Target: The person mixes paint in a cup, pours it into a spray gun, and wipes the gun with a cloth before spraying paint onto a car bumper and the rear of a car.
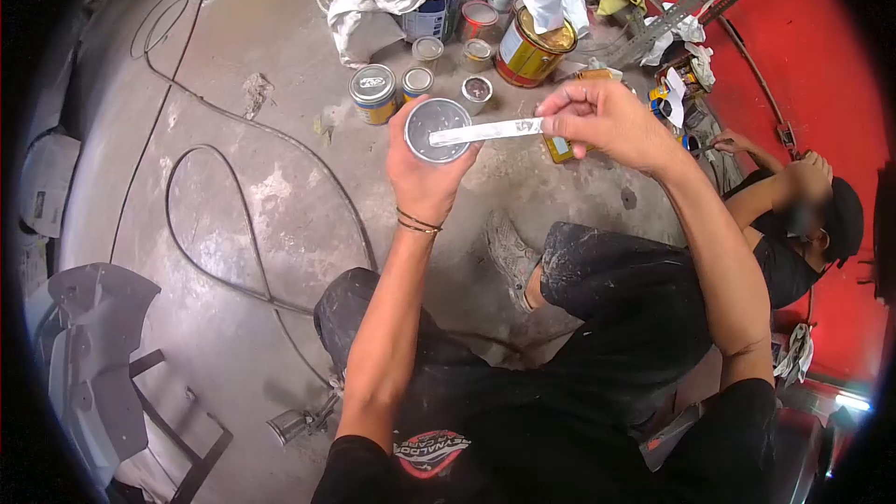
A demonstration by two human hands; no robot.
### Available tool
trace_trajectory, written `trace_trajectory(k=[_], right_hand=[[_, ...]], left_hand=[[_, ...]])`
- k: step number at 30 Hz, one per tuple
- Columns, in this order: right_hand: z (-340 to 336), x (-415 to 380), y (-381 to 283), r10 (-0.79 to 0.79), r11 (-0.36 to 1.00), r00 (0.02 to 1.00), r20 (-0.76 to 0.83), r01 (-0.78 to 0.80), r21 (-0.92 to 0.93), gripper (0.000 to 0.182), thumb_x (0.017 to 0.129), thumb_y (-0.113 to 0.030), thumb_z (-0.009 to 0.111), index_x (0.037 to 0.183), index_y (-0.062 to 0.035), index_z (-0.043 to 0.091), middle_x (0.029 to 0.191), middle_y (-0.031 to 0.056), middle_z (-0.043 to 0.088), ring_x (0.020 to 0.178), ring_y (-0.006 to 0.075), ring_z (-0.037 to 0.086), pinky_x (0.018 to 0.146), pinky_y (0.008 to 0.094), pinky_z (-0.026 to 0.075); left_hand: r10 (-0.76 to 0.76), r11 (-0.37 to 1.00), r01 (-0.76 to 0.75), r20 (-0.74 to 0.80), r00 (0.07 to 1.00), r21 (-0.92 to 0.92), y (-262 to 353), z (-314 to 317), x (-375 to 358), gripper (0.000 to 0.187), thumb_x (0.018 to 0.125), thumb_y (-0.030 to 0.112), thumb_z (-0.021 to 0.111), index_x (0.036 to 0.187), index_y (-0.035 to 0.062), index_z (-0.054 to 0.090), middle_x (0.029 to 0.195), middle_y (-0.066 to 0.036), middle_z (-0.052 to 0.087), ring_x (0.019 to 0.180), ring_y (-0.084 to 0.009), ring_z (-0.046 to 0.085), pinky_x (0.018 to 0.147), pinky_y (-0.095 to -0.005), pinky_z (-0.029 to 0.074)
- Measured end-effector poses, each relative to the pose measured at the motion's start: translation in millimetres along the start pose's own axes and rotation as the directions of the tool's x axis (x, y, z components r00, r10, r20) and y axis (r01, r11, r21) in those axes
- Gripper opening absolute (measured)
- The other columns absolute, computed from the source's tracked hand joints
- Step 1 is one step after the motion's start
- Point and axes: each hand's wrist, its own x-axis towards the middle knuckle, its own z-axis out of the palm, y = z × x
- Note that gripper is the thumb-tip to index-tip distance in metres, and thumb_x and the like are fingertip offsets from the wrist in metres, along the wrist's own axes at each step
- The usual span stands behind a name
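Centrally, cup [412, 121] gripped in left hand [425, 181], right hand [602, 124] pinching stick [493, 131] over it

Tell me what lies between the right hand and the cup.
A flat, pale stick runs from the right hand to over the cup, in the head view.

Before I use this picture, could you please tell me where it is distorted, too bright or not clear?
Head view: the image bends toward its black, rounded edges; a light glares at lower right; the other person's face is blurred; pale patches on the floor may be shine or stains, I cannot tell; the cup and stick look fairly sharp.
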Motion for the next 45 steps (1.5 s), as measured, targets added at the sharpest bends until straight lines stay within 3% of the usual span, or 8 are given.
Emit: trace_trajectory(k=[5, 15, 18, 21, 27, 30, 34, 45], right_hand=[[-8.3, 3.1, 18.7, 0.089, 0.982, 0.989, 0.122, -0.066, -0.177, 0.028, 0.102, -0.022, 0.074, 0.115, 0.0024, 0.073, 0.089, 0.0, 0.071, 0.066, 0.0046, 0.057, 0.059, 0.0216, 0.047], [-19.5, -7.5, 48.6, 0.109, 0.989, 0.99, 0.092, -0.117, 0.092, 0.03, 0.102, -0.027, 0.072, 0.118, -0.0016, 0.073, 0.098, 0.0006, 0.072, 0.078, 0.0054, 0.059, 0.071, 0.0235, 0.051], [-12.9, -7.8, 53.5, 0.112, 0.984, 0.988, 0.101, -0.125, 0.126, 0.025, 0.103, -0.027, 0.073, 0.113, -0.0045, 0.071, 0.092, -0.0027, 0.066, 0.072, 0.0043, 0.055, 0.066, 0.0221, 0.045], [-19.2, -10.4, 69.7, 0.177, 0.983, 0.978, 0.11, -0.182, 0.034, 0.025, 0.103, -0.028, 0.074, 0.113, -0.0054, 0.071, 0.092, -0.0023, 0.066, 0.072, 0.0045, 0.055, 0.067, 0.0221, 0.046], [-37.1, -28.2, 64.2, 0.268, 0.949, 0.963, 0.034, -0.269, 0.161, 0.026, 0.104, -0.032, 0.071, 0.109, -0.0066, 0.07, 0.101, 0.0011, 0.072, 0.08, 0.0072, 0.062, 0.075, 0.0245, 0.054], [-36.3, -21.5, 59.6, 0.146, 0.954, 0.989, -0.002, -0.14, 0.263, 0.029, 0.104, -0.031, 0.072, 0.117, -0.0042, 0.072, 0.102, 0.0022, 0.074, 0.081, 0.0078, 0.063, 0.076, 0.0238, 0.054], [-15.9, -4.5, 40.6, 0.047, 0.985, 0.99, -0.136, -0.023, 0.17, 0.04, 0.103, -0.028, 0.074, 0.134, -0.0023, 0.073, 0.102, 0.0037, 0.077, 0.079, 0.0091, 0.065, 0.079, 0.0248, 0.055], [30.5, 5.6, 56.4, -0.266, 0.947, 0.956, -0.126, 0.234, -0.22, 0.039, 0.097, -0.009, 0.078, 0.135, -0.0026, 0.073, 0.124, 0.0086, 0.076, 0.112, 0.0156, 0.07, 0.103, 0.031, 0.052]], left_hand=[[-0.008, 0.998, 0.01, 0.027, 1.0, -0.068, -4.2, -0.1, -1.6, 0.079, 0.076, 0.001, 0.092, 0.143, 0.0016, 0.05, 0.125, -0.008, 0.067, 0.113, -0.0172, 0.068, 0.099, -0.033, 0.057], [0.002, 0.999, 0.002, 0.078, 0.997, -0.047, 1.6, 5.0, -8.6, 0.078, 0.077, 0.005, 0.094, 0.141, 0.0008, 0.051, 0.124, -0.009, 0.068, 0.115, -0.0167, 0.068, 0.1, -0.0328, 0.056], [0.058, 0.998, -0.058, 0.09, 0.994, -0.009, 0.3, 10.3, -11.2, 0.078, 0.076, 0.007, 0.095, 0.141, 0.0004, 0.052, 0.123, -0.008, 0.069, 0.114, -0.0163, 0.068, 0.101, -0.0329, 0.056], [0.067, 0.998, -0.067, 0.098, 0.993, -0.004, 0.4, 11.3, -14.3, 0.079, 0.076, 0.008, 0.095, 0.142, 0.0003, 0.052, 0.123, -0.008, 0.069, 0.114, -0.0161, 0.067, 0.1, -0.0329, 0.056], [0.066, 0.997, -0.071, 0.099, 0.993, 0.04, -6.1, -1.2, -11.9, 0.081, 0.075, 0.01, 0.097, 0.142, 0.0003, 0.052, 0.126, -0.008, 0.067, 0.115, -0.0164, 0.067, 0.101, -0.0325, 0.055], [0.041, 0.999, -0.04, 0.034, 0.999, -0.02, -11.8, -1.5, -9.8, 0.075, 0.073, 0.012, 0.097, 0.136, 0.0008, 0.057, 0.124, -0.012, 0.069, 0.113, -0.022, 0.069, 0.1, -0.0357, 0.055], [0.056, 0.998, -0.055, 0.032, 0.998, -0.035, -10.3, -3.4, -7.2, 0.077, 0.073, 0.011, 0.096, 0.137, 0.0005, 0.056, 0.125, -0.011, 0.068, 0.114, -0.0198, 0.068, 0.1, -0.0345, 0.055], [-0.055, 0.964, 0.061, 0.032, 0.998, -0.259, 6.6, 3.2, 0.5, 0.077, 0.076, 0.004, 0.094, 0.14, 0.0005, 0.053, 0.125, -0.007, 0.067, 0.115, -0.0145, 0.066, 0.101, -0.0312, 0.055]])
